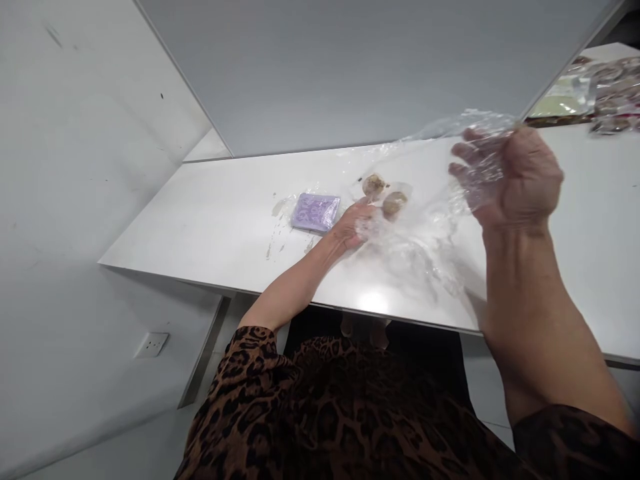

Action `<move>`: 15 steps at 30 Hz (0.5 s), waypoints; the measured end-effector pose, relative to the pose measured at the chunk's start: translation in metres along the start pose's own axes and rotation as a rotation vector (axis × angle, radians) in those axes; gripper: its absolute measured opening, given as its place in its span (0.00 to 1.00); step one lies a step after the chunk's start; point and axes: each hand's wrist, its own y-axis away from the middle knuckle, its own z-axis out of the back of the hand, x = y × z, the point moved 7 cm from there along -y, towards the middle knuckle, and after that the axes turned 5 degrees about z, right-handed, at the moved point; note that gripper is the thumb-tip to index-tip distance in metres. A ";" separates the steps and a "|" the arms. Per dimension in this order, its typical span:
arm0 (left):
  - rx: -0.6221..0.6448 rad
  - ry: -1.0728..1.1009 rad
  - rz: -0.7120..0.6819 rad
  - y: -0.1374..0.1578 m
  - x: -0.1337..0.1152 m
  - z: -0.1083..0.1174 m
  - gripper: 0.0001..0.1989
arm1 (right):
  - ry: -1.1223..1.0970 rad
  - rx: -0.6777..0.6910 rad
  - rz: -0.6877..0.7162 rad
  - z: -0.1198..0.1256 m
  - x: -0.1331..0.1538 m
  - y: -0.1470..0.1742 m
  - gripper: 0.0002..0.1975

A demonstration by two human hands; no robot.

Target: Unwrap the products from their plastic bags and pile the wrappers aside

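Observation:
A thin sheet of clear plastic film (420, 233) stretches between my two hands, crumpled and partly blurred. My right hand (525, 177) is raised above the table at the right, gripping one end of the film, which covers its outer fingers. Low on the tabletop, my left hand (357, 223) closes on the film's other side. Just beyond the left fingertips lie two round, brownish, lumpy pieces (373, 185), the nearer one (395, 203) seen through the film. A flat purple wrapped package (316, 212) rests left of them, beside my left wrist.
The white table (200, 227) has wet smears around the purple package. A grey partition (375, 73) stands along its back edge. At the far right lie several clear packets with reddish-brown contents (617, 97). A white wall with a socket (153, 345) is on the left.

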 end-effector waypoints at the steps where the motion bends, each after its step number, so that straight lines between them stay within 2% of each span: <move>1: 0.024 0.024 -0.013 -0.001 -0.003 -0.001 0.16 | -0.011 -0.039 0.034 0.012 0.003 -0.007 0.10; 3: 0.018 0.027 -0.039 -0.003 -0.008 0.002 0.13 | -0.036 -0.117 0.083 0.032 0.005 -0.017 0.09; 6: -0.103 -0.078 -0.026 -0.005 -0.006 0.010 0.15 | -0.043 -0.181 0.088 0.041 0.003 -0.018 0.12; 9: -0.174 -0.253 -0.046 -0.003 -0.002 0.012 0.28 | 0.011 -0.145 0.046 0.028 -0.001 -0.010 0.15; 11: -0.220 -0.338 -0.119 0.000 -0.004 0.012 0.37 | 0.030 -0.133 0.026 0.017 0.000 -0.003 0.16; 15: -0.297 -0.379 -0.273 0.012 -0.014 0.013 0.44 | 0.049 -0.127 -0.001 -0.001 0.007 0.008 0.17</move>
